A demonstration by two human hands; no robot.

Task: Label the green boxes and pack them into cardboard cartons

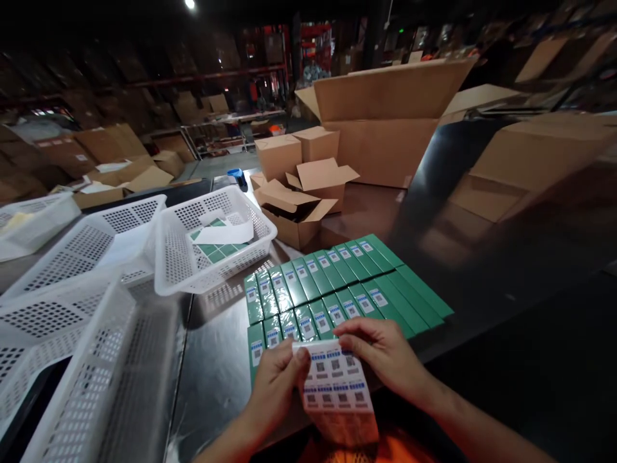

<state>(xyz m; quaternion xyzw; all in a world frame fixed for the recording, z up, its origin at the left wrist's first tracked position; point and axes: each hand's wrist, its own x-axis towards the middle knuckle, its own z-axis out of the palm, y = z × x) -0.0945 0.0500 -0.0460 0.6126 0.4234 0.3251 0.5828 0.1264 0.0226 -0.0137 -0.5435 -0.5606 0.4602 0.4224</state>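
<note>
A sheet of QR-code stickers (pixel 335 389) hangs between my hands, its lower end drooping toward my body. My left hand (pixel 279 379) pinches its upper left edge with the thumb on top. At the upper right corner, my right hand (pixel 380 347) has thumb and fingers closed on the sheet. Just beyond lie two rows of slim green boxes (pixel 332 283), packed side by side on the metal table (pixel 202 360). Most of them bear a small blue-and-white QR sticker; several at the right end are bare.
White perforated baskets stand on the left; the nearer middle basket (pixel 166 257) holds green pieces and a white strip. Small open cartons (pixel 301 222) sit behind the boxes, before a large open carton (pixel 380 141). Another carton (pixel 535 161) is on the right.
</note>
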